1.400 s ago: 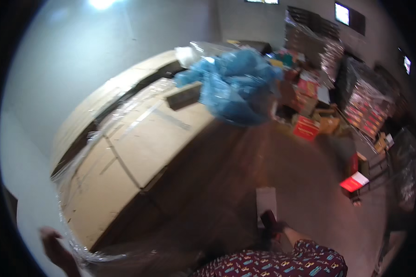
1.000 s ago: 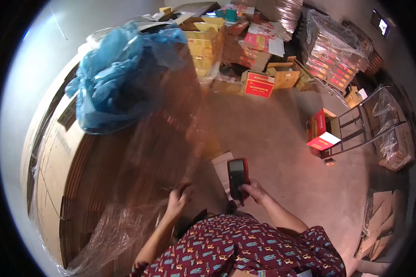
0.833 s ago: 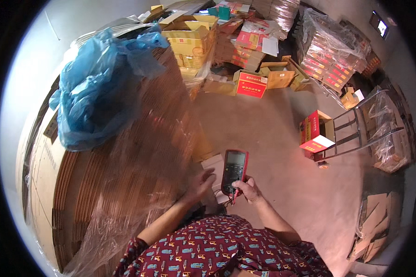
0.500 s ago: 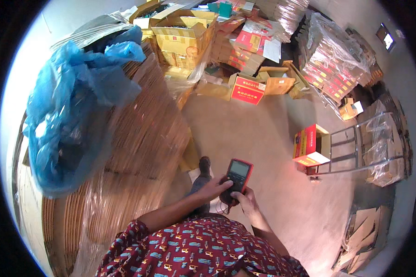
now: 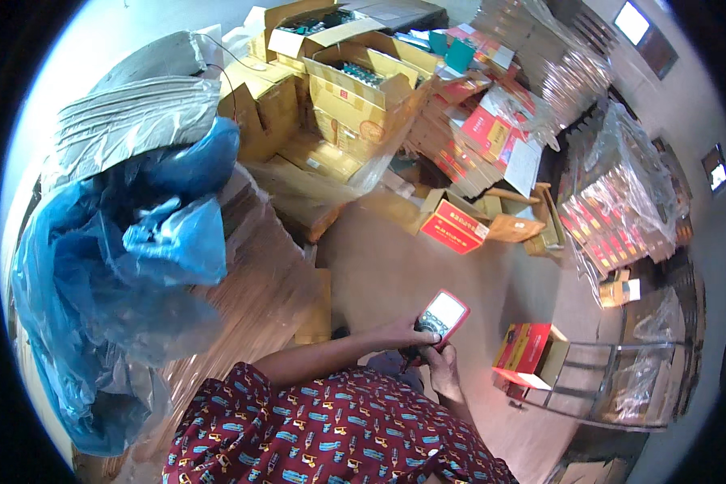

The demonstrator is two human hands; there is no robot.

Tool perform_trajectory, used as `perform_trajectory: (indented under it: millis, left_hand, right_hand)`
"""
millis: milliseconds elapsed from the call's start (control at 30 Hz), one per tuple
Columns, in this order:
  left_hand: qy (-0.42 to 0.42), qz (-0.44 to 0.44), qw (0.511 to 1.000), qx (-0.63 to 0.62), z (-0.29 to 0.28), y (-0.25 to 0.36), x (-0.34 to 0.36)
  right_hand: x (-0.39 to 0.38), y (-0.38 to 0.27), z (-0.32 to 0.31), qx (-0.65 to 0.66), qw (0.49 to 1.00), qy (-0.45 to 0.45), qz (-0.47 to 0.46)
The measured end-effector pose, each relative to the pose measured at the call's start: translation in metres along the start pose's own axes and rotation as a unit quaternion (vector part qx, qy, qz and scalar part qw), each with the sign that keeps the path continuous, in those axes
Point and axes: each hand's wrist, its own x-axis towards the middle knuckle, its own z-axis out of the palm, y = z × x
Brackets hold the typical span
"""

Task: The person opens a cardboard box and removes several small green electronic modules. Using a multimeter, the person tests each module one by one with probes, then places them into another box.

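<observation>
I hold a red-and-black handheld multimeter [image 5: 444,313] in front of my body. Its screen shows bright white, with buttons and a round dial below. My left hand [image 5: 409,333] grips the meter's left side, and its thumb reaches onto the face near the dial. From below, my right hand [image 5: 442,367] closes around the lower end, thumb up against it. The meter's bottom and most of my fingers are hidden behind the hands.
Left of me, a stack of flat cardboard [image 5: 254,282] carries crumpled blue plastic sheeting [image 5: 121,266]. Open cartons [image 5: 347,109] pile up ahead. A red carton [image 5: 453,226] sits on the floor, another [image 5: 524,351] on a metal hand truck [image 5: 613,379] to the right. Wrapped stacks [image 5: 621,202] stand beyond.
My view has tilted, so the cartons and hand truck sit lower in it. The meter's screen has turned from grey to bright white. My left thumb has come nearer the dial.
</observation>
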Motion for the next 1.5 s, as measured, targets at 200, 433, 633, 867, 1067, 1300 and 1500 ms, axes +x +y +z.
perform_trajectory:
  millis: [200, 433, 633, 867, 1067, 1300, 1500]
  left_hand:
    - [0.086, 0.046, 0.993, 0.067, -0.047, 0.045, 0.091]
    - [0.174, 0.039, 0.984, 0.001, -0.118, 0.074, 0.215]
    - [0.230, 0.060, 0.971, -0.031, -0.152, 0.142, 0.247]
    - [0.307, 0.056, 0.948, -0.061, -0.235, 0.154, 0.256]
    - [0.233, 0.091, 0.949, -0.195, -0.339, 0.181, 0.263]
    - [0.193, 0.089, 0.960, -0.181, -0.442, 0.240, 0.244]
    - [0.179, 0.118, 0.939, -0.267, -0.479, 0.260, 0.242]
  right_hand:
    - [0.119, -0.039, -0.046, 0.032, 0.998, -0.043, -0.035]
    - [0.283, -0.089, -0.106, 0.001, 0.993, -0.112, -0.041]
    - [0.376, -0.159, -0.116, -0.034, 0.981, -0.187, -0.029]
    - [0.483, -0.184, -0.066, -0.107, 0.961, -0.257, 0.010]
    - [0.559, -0.231, -0.012, -0.067, 0.963, -0.261, 0.016]
    - [0.625, -0.288, 0.063, -0.062, 0.964, -0.258, 0.024]
    - [0.665, -0.318, 0.091, -0.048, 0.957, -0.282, 0.056]
